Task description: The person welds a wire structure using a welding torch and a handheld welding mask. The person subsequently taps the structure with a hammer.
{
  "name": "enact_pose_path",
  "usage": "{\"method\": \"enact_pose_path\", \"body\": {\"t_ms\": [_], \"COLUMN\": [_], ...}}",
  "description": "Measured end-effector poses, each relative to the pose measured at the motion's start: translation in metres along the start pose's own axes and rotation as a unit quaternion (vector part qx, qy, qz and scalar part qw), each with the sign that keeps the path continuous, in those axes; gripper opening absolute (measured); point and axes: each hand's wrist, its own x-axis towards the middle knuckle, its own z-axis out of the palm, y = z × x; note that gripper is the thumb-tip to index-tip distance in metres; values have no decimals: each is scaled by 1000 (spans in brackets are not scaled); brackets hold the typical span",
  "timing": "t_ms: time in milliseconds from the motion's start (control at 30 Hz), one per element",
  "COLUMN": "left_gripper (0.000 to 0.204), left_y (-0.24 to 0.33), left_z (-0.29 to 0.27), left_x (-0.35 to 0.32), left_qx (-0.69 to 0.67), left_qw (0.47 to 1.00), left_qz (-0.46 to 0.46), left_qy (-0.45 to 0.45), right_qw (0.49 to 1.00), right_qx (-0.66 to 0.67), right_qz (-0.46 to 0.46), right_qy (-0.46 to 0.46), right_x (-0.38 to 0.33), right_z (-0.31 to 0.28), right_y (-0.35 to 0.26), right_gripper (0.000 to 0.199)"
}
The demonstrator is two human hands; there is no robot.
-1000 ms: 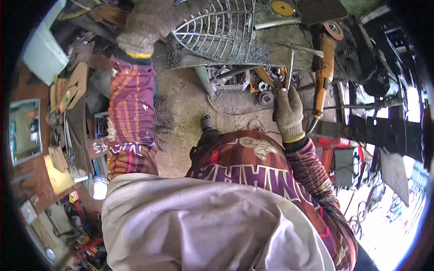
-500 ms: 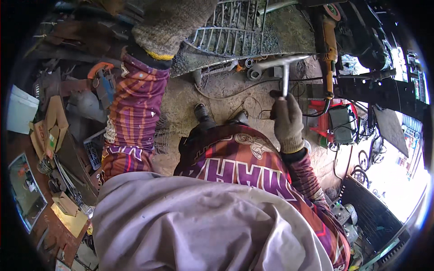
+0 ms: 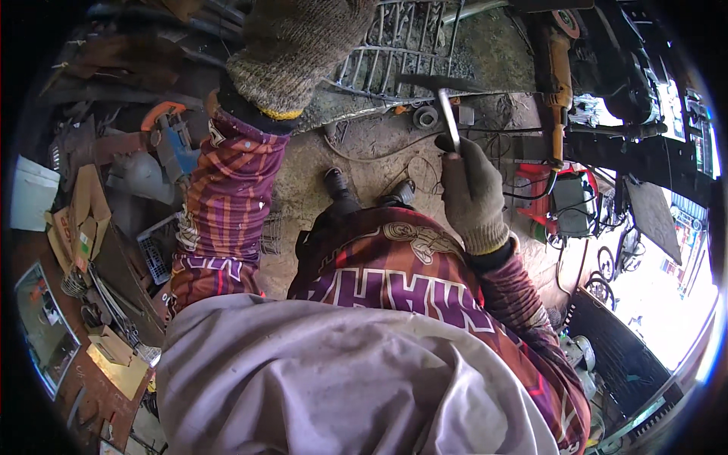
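Note:
In my gloved right hand (image 3: 474, 193) is a hammer (image 3: 449, 117) with a bright metal shaft and a long, narrow dark head. My fingers wrap its grip, and the head is raised near the edge of a bent-rod metal grille (image 3: 390, 57). That grille lies on a rough, grey work surface (image 3: 493, 57). My left hand (image 3: 299, 57), in a knitted glove with a yellow cuff, reaches to the top edge beside the grille's left side. Its fingers are hidden, so whether it grips the grille cannot be seen.
An orange angle grinder (image 3: 560, 76) stands at the right end of the work surface, its cable hanging down. Below it sits a red and grey machine (image 3: 569, 199). A metal ring (image 3: 425, 117) lies near the front edge. Left are a blue-and-orange tool (image 3: 173, 140) and cardboard (image 3: 83, 216).
My right hand has swung the hammer to the left and up, bringing its head close to the grille. My left hand has shifted slightly right.

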Motion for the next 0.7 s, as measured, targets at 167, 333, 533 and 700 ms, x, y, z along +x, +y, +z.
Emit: {"method": "enact_pose_path", "body": {"t_ms": [167,333,533,700], "left_gripper": [32,32,32,32], "left_y": [0,-1,1,1], "left_z": [4,3,3,2], "left_x": [-4,-7,-10,-12], "left_qx": [-40,-43,-55,-57], "left_qw": [999,998,997,997], "left_qz": [-29,-38,-45,-52], "left_qy": [-15,-16,-21,-23], "right_qw": [999,999,989,982], "right_qx": [-11,16,-113,-185], "right_qz": [-43,27,-71,-25], "right_qy": [10,21,62,30], "right_x": [3,-2,3,-2], "right_z": [13,5,9,10], "right_y": [10,-6,9,3], "right_gripper": [23,23,24,23]}}
